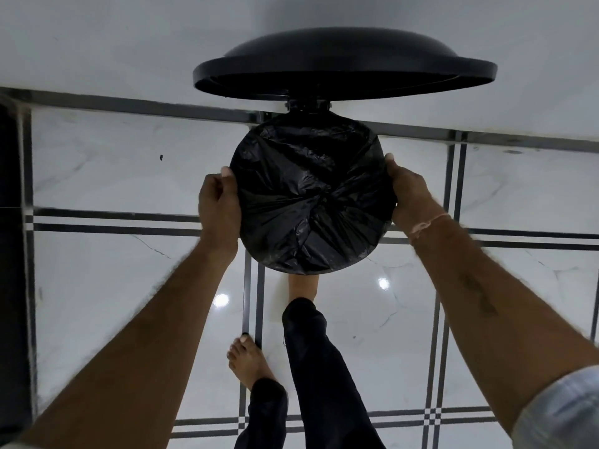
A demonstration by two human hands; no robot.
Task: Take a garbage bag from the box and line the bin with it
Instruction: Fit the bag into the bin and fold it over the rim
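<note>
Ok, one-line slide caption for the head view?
The left hand and right hand hold the black garbage bag at the bin rim, lid raised.

The garbage bag [308,196] is covering the mouth and body of the bin [308,105], leaving only its lid [343,59] showing. The fingers of the right hand [411,196] are disappearing under the bag's right edge. The bin is hiding the toes of the far foot [303,286]. A dark shape [9,254] is running off the left edge.

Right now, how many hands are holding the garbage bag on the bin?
2. The left hand grips the garbage bag at its left edge; the right hand grips it at the right edge.
</note>
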